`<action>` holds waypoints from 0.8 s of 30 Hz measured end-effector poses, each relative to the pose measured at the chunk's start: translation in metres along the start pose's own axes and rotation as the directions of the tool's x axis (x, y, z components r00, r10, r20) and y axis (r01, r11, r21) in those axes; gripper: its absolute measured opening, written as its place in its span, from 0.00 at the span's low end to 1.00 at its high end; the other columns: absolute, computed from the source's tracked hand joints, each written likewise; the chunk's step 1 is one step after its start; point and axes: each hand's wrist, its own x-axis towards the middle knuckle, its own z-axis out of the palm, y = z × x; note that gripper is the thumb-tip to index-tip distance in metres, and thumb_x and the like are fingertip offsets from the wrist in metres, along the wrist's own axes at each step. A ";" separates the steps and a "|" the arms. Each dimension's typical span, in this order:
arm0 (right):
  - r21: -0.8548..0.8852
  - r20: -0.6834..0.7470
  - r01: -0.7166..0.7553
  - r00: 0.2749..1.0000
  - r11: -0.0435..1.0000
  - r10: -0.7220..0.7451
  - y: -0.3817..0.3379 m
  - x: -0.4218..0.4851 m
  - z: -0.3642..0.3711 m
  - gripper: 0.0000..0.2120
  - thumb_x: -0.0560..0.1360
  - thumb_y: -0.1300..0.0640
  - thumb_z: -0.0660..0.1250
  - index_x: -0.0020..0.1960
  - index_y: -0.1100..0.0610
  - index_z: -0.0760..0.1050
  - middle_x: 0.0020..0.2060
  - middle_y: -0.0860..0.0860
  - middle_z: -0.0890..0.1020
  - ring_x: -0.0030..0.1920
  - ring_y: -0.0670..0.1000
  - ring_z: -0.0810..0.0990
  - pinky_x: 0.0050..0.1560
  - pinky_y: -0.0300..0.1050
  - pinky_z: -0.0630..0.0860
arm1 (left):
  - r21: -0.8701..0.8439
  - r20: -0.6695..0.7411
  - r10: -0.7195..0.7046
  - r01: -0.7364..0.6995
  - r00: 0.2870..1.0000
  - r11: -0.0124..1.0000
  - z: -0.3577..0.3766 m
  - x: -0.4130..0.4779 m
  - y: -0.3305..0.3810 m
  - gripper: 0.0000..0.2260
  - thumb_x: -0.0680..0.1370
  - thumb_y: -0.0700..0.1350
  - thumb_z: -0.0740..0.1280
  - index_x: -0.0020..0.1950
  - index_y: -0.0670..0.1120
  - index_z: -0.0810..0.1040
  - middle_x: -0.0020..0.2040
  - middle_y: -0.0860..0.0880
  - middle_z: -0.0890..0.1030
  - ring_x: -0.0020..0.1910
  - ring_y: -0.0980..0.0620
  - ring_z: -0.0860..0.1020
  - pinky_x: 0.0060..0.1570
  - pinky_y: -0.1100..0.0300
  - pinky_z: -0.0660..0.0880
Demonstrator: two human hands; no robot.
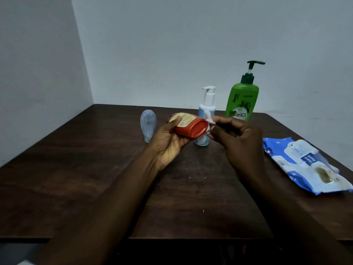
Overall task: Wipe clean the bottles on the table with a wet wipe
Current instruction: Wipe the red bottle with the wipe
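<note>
My left hand (169, 142) grips a red bottle (191, 127) with a yellow label, held on its side above the table with its flat red end pointing right. My right hand (240, 136) pinches a small crumpled white wet wipe (209, 121) against that red end. Behind the hands stands a white and light-blue pump bottle (208, 101), partly hidden by them. A tall green pump bottle (242, 101) stands to its right. A clear bluish tube bottle (148, 124) stands cap-down to the left.
A blue and white pack of wet wipes (305, 163) lies at the right edge of the dark wooden table (95, 178). The table sits in a corner of pale walls, and its front edge is near me.
</note>
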 end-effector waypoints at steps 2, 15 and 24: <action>0.126 0.006 -0.133 0.991 0.983 0.134 0.000 -0.004 0.003 0.11 0.75 0.69 0.71 0.55 0.59 0.84 0.47 0.51 0.88 0.49 0.50 0.87 0.51 0.45 0.83 | 0.002 -0.005 0.008 -0.008 1.000 1.000 0.000 0.000 0.000 0.28 0.76 0.38 0.66 0.75 0.37 0.63 0.58 0.35 0.80 0.46 0.41 0.86 0.39 0.49 0.84; 0.567 0.164 -0.480 0.862 0.669 0.480 -0.008 -0.035 0.030 0.13 0.72 0.71 0.70 0.56 0.64 0.78 0.50 0.60 0.86 0.50 0.55 0.87 0.48 0.44 0.84 | 0.042 -0.076 0.025 -0.022 0.997 0.999 -0.004 0.006 0.000 0.21 0.79 0.40 0.66 0.71 0.38 0.68 0.54 0.38 0.83 0.51 0.42 0.83 0.44 0.46 0.83; 0.241 0.116 -0.426 0.905 0.872 0.410 0.005 -0.039 0.004 0.07 0.72 0.68 0.72 0.49 0.60 0.81 0.47 0.55 0.87 0.47 0.54 0.87 0.44 0.47 0.81 | 0.296 0.018 0.132 -0.132 0.991 0.946 -0.006 0.006 0.005 0.18 0.80 0.40 0.66 0.70 0.46 0.72 0.60 0.44 0.82 0.60 0.44 0.82 0.52 0.41 0.82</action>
